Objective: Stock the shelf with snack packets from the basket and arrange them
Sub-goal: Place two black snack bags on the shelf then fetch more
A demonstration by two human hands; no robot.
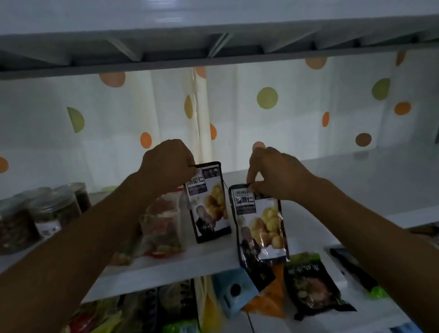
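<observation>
Two matching black-edged snack packets with a picture of yellow chestnuts are in my hands. My left hand pinches the top left corner of the left packet, which stands upright on the white shelf. My right hand grips the top of the right packet, which hangs in front of the shelf's front edge, lower than the other one. No basket is in view.
Clear packets of colourful snacks stand left of the left packet, and lidded jars sit further left. The lower shelf holds several packets, among them a dark green one and an orange one. A dotted curtain hangs behind.
</observation>
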